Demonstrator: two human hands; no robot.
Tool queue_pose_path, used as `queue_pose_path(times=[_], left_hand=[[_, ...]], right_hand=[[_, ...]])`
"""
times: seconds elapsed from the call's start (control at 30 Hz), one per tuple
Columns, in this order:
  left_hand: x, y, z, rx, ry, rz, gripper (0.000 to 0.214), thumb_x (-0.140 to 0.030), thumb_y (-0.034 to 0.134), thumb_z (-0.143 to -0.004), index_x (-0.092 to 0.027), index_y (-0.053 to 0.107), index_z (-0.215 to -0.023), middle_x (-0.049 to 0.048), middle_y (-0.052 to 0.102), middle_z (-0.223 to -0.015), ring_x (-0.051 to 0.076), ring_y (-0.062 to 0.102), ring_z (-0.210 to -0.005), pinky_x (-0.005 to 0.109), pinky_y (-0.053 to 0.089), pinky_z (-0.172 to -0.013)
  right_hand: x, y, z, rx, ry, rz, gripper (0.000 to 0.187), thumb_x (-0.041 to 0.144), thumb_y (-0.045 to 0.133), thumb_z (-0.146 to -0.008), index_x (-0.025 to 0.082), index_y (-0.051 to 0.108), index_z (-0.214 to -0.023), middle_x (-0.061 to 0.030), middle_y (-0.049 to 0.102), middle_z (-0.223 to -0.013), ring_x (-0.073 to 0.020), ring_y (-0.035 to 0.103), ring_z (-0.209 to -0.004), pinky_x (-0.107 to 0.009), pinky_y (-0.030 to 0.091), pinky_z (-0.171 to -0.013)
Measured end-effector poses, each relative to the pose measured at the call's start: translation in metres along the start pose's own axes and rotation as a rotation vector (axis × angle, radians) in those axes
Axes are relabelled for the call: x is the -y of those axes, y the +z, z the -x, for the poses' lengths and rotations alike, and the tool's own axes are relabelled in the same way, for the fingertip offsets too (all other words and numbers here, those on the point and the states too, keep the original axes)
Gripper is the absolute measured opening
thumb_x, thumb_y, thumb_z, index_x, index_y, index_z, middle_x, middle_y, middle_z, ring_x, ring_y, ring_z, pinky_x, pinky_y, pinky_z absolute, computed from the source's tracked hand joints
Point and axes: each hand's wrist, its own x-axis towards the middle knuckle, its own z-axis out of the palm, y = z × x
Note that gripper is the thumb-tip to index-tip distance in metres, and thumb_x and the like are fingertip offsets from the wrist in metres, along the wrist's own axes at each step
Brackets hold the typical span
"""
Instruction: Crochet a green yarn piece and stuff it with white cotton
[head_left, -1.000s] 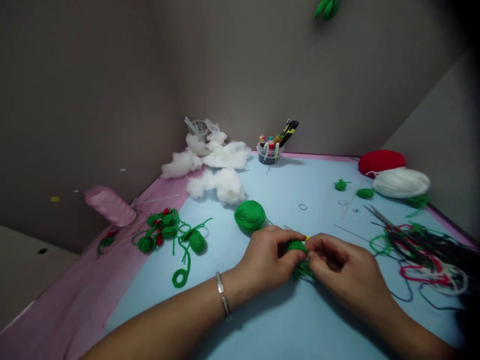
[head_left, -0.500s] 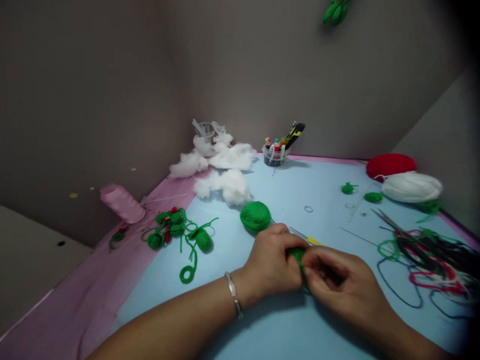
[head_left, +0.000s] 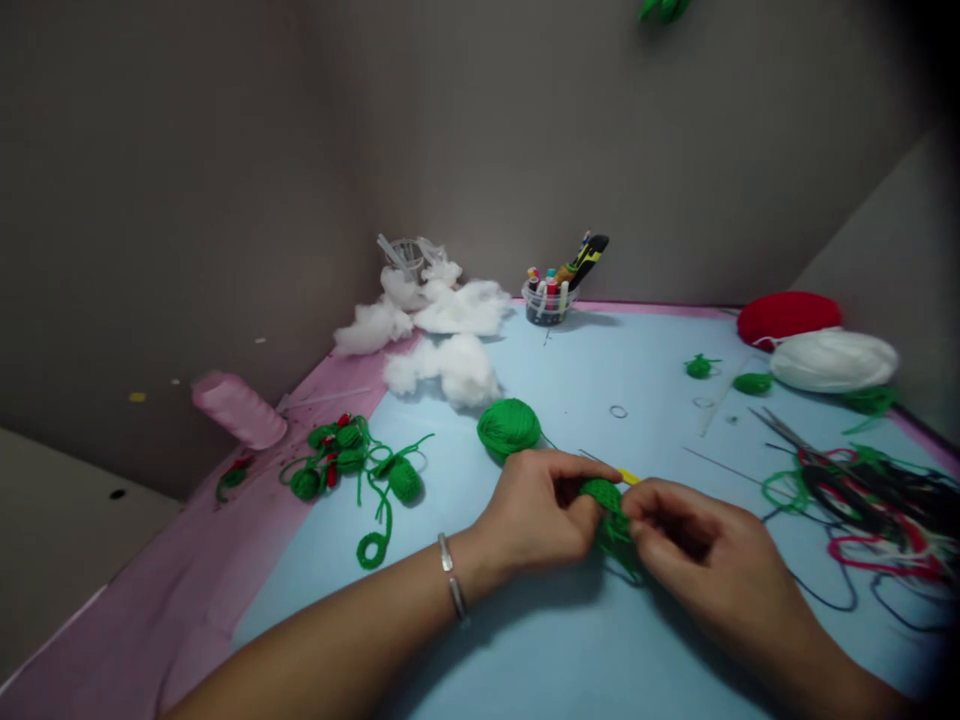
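1. The left hand (head_left: 536, 515) is grasping the green piece (head_left: 602, 492), which is sitting between both hands.
2. The right hand (head_left: 709, 545) is pinching its right edge.
3. The green ball (head_left: 509, 428) is resting just beyond the left hand.
4. Scissors (head_left: 781, 430) are lying right of the right hand.

Left fingers (head_left: 577, 464) and right fingers (head_left: 654, 496) pinch close together.

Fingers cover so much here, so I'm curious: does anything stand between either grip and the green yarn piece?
Nothing visible. The left grip holds the green piece directly; the right grip seems to pinch its edge. The yellow handle lies beyond them, not between. Part of the piece is hidden.
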Motion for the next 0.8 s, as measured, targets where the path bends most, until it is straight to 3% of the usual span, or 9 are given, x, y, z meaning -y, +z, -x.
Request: queue_pose_path(times=[0.13,0.3,0.47,0.57,0.63,0.73,0.8], left_hand=[[-0.004,0.003,0.005,-0.087,0.214,-0.163,0.031,-0.009,0.055,-0.064,-0.009,0.073,-0.089,0.0027,0.061,-0.067,0.010,0.047,-0.054,0.022,0.037,-0.050],[-0.009,0.003,0.010,-0.124,0.393,-0.267,0.025,-0.005,0.052,-0.061,-0.009,0.069,-0.079,0.0013,0.059,-0.061,0.009,0.048,-0.053,0.022,0.040,-0.054],[-0.009,0.003,0.012,-0.132,0.460,-0.249,0.028,-0.004,0.051,-0.059,-0.008,0.071,-0.079,0.0046,0.065,-0.065,0.012,0.053,-0.057,0.023,0.042,-0.057],[-0.006,0.002,0.009,-0.106,0.391,-0.204,0.034,-0.004,0.050,-0.060,-0.009,0.073,-0.084,0.0070,0.069,-0.073,0.014,0.058,-0.065,0.025,0.045,-0.062],[-0.003,0.002,0.004,-0.086,0.256,-0.112,0.036,-0.005,0.050,-0.062,-0.012,0.074,-0.088,0.0077,0.071,-0.080,0.016,0.060,-0.071,0.027,0.045,-0.065],[-0.002,0.000,-0.003,-0.051,0.004,0.242,0.026,-0.013,0.056,-0.067,-0.014,0.068,-0.090,0.0067,0.069,-0.083,0.014,0.059,-0.068,0.026,0.044,-0.062],[-0.002,-0.002,-0.005,-0.045,-0.091,0.490,0.026,-0.017,0.062,-0.064,-0.016,0.060,-0.090,0.0046,0.067,-0.084,0.010,0.056,-0.060,0.023,0.042,-0.056]], right_hand=[[0.004,-0.003,0.001,0.011,0.024,-0.076,0.015,0.033,0.055,-0.060,0.019,0.058,-0.054,0.0015,0.050,-0.048,-0.0109,0.046,-0.043,-0.022,0.037,-0.040],[-0.007,-0.007,0.008,0.115,-0.166,0.012,0.010,0.025,0.054,-0.070,0.022,0.056,-0.060,0.0038,0.049,-0.054,-0.0101,0.046,-0.047,-0.021,0.037,-0.043],[-0.013,-0.007,0.012,0.112,-0.289,0.087,0.013,0.022,0.049,-0.075,0.023,0.054,-0.062,0.0042,0.050,-0.056,-0.0103,0.047,-0.049,-0.021,0.038,-0.045],[-0.011,-0.008,0.007,0.162,-0.286,0.106,0.013,0.022,0.051,-0.074,0.023,0.054,-0.062,0.0044,0.050,-0.054,-0.0104,0.048,-0.047,-0.020,0.038,-0.042],[-0.010,-0.008,0.003,0.144,-0.240,0.141,0.014,0.025,0.052,-0.077,0.023,0.058,-0.065,0.0039,0.053,-0.055,-0.0108,0.050,-0.047,-0.021,0.040,-0.043],[-0.009,-0.009,-0.002,-0.023,-0.161,0.187,0.018,0.037,0.054,-0.082,0.024,0.065,-0.077,0.0004,0.065,-0.068,-0.0141,0.061,-0.060,-0.023,0.048,-0.055],[-0.009,-0.008,-0.003,-0.120,-0.087,0.154,0.028,0.047,0.054,-0.083,0.024,0.068,-0.091,-0.0025,0.071,-0.084,-0.0161,0.065,-0.070,-0.025,0.051,-0.061]])
